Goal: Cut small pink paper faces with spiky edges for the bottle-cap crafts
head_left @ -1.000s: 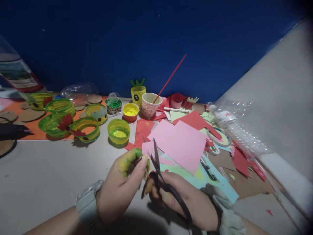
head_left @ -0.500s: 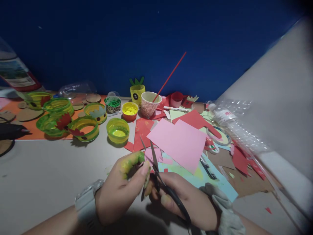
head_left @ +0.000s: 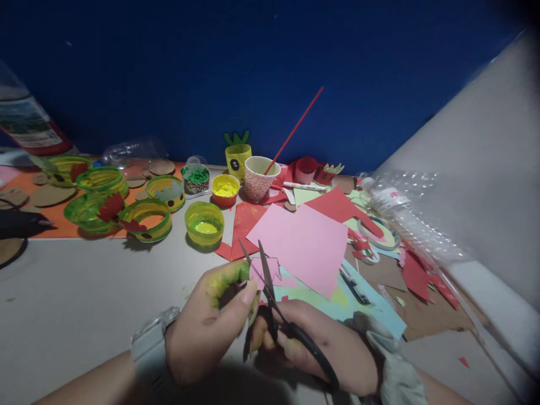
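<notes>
My left hand [head_left: 211, 326], smeared with green-yellow paint and wearing a white watch, pinches a small pink paper piece [head_left: 264, 270] between thumb and forefinger. My right hand [head_left: 320, 346] grips black scissors [head_left: 274, 304] by the handles. The blades stand apart, pointing up and away, with the pink piece between them. Both hands hover low over the grey table [head_left: 84, 298] near its front edge.
A large pink sheet [head_left: 304, 244], red paper scraps [head_left: 247, 222], a light blue sheet [head_left: 367, 304] and a craft knife [head_left: 352, 284] lie behind the hands. Green paint pot [head_left: 205, 222], yellow pot [head_left: 225, 190], patterned cup [head_left: 257, 179] with red stick, green plastic rings [head_left: 145, 219], crushed bottle [head_left: 405, 216].
The scissor blades have spread apart around the pink piece, which now shows more fully. The hands stayed in nearly the same place.
</notes>
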`<state>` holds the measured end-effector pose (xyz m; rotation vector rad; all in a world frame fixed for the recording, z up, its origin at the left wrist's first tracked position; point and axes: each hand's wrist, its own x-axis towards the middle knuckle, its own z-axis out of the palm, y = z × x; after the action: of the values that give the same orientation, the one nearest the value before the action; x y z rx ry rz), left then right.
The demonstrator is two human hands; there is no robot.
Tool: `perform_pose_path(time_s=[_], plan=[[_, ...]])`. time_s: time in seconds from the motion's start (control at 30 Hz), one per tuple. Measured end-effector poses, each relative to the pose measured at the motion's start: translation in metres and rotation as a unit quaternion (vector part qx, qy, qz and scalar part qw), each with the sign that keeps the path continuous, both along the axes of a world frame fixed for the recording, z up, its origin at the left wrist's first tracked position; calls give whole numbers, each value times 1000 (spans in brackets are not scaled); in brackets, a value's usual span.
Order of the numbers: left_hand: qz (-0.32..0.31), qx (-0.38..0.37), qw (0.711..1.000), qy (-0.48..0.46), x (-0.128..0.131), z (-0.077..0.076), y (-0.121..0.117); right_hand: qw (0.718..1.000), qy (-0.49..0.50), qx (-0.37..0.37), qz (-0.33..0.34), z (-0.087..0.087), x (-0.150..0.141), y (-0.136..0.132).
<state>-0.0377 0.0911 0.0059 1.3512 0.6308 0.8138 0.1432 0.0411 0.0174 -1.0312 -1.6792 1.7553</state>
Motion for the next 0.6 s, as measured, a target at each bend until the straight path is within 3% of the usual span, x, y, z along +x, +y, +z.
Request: perform_pose_path(time_s=[0.33,0.5,0.6], plan=[[-5,-3,1000,-19,-1,-1,-1,1000,-21,2,-9,3,-2,0],[-51,-51,997,-41,0,0,-2,1000,-23,12,-3,4,-1,1],[-12,-35,999,-18,-1,-2,-2,999,-30,10,-7,4,-1,1]])
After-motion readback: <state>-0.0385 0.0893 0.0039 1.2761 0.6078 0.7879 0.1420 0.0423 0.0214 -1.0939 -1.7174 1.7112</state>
